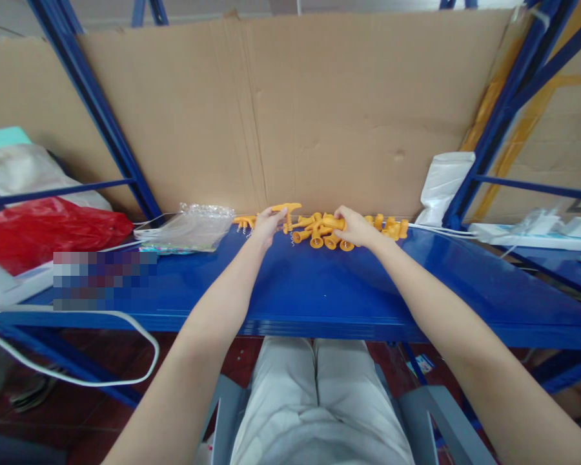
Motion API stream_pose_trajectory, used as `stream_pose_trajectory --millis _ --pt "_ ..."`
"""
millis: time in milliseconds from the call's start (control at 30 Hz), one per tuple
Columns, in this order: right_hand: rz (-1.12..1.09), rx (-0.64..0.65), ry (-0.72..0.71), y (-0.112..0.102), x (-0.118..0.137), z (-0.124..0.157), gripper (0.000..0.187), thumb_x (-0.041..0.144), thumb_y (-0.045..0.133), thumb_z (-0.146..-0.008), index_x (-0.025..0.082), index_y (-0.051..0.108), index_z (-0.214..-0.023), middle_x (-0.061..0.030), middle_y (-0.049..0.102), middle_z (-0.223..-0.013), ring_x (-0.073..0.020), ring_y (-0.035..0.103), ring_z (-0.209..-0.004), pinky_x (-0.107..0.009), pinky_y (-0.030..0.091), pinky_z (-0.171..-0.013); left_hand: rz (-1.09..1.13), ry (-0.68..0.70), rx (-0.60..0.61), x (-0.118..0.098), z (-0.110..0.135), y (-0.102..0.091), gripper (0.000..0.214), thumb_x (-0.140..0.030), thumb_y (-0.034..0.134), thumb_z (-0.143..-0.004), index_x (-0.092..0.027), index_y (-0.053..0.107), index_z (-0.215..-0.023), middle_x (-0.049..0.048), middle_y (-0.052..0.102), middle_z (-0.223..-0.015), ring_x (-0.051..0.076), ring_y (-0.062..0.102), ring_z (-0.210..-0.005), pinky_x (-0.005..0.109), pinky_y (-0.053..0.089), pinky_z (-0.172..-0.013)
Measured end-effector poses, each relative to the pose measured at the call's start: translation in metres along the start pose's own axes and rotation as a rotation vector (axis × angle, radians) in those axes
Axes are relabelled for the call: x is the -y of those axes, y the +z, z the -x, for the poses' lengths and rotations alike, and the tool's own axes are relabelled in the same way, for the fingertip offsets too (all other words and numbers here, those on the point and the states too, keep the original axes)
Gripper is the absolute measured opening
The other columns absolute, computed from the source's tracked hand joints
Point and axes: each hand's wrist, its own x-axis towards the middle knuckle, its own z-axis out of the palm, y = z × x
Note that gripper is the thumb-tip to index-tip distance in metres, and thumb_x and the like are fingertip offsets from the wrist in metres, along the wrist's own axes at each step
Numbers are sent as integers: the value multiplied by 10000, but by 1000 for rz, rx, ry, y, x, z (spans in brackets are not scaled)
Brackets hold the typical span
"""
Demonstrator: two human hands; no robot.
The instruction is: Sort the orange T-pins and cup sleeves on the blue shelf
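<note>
While the left hand (pixel 268 227) pinches a yellow T-handled corkscrew (pixel 293 206) near the back of the blue surface (pixel 319 290), the right hand (pixel 356 226) sits at the bell-mouthed yellow pieces (pixel 316 241), its fingers curled over one of them (whether they grip it or merely rest there, I cannot tell). A metal spiral (pixel 292 239) shows just below the pinched corkscrew; it could well snag on a neighbour if the corkscrew were drawn sideways through the crowded pieces. The bell-mouthed pieces lie close together and partly overlapping, so pulling one out might set others rolling, since their round mouths give little to stop them on a surface that looks glossy. Small yellow parts with spirals (pixel 244 222) lie just beside the left hand, and more yellow parts (pixel 394 228) lie on the far side of the right hand, where it could brush them. Cardboard (pixel 329 116) closes off the back, yet the front edge seems to have no lip, so a rolling piece might drop towards the person's lap (pixel 314 381).
</note>
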Motion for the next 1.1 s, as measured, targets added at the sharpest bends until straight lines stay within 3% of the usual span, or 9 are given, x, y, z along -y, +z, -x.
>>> stream_pose_trajectory --millis 167,300,667,900,967,1100 --pt "-305 -46 0 16 17 -5 272 273 632 -765 243 524 -1013 -61 678 -1025 -246 647 -972 -431 511 -888 -10 15 131 -2 8 12 123 -191 747 -815 -174 627 -794 -6 683 -685 89 622 -580 182 487 -559" --pt "-578 28 11 20 34 -7 217 333 640 -818 217 590 -994 -74 698 -1041 -233 650 -1010 -424 526 -911 9 -3 212 -3 17 19 106 -144 751 -799 -158 646 -809 -3 690 -690 86 617 -546 214 513 -598" --pt "-803 165 177 13 58 3 181 353 735 -778 227 673 -892 -29 729 -941 -182 667 -894 -321 551 -797 -1 -19 287 4 18 25 71 -126 732 -809 -150 727 -875 25 751 -768 99 675 -615 257 573 -728" --pt "-793 54 252 15 49 -2 233 400 744 -781 219 701 -922 -55 746 -974 -197 681 -882 -333 579 -741 -39 -71 287 0 19 24 63 -100 721 -825 -144 708 -869 47 755 -796 95 665 -606 220 550 -664" --pt "-778 -1 284 15 43 -4 234 409 725 -796 221 704 -933 -65 742 -986 -214 686 -909 -349 588 -732 -128 -105 350 2 20 22 74 -104 742 -806 -149 709 -855 48 749 -768 101 654 -586 215 529 -621" --pt "-760 -105 337 13 32 -9 208 387 696 -807 222 711 -933 -79 734 -1003 -243 688 -953 -405 601 -756 -320 -183 642 5 25 19 105 -205 807 -767 -150 718 -754 77 742 -705 119 631 -531 216 478 -527"
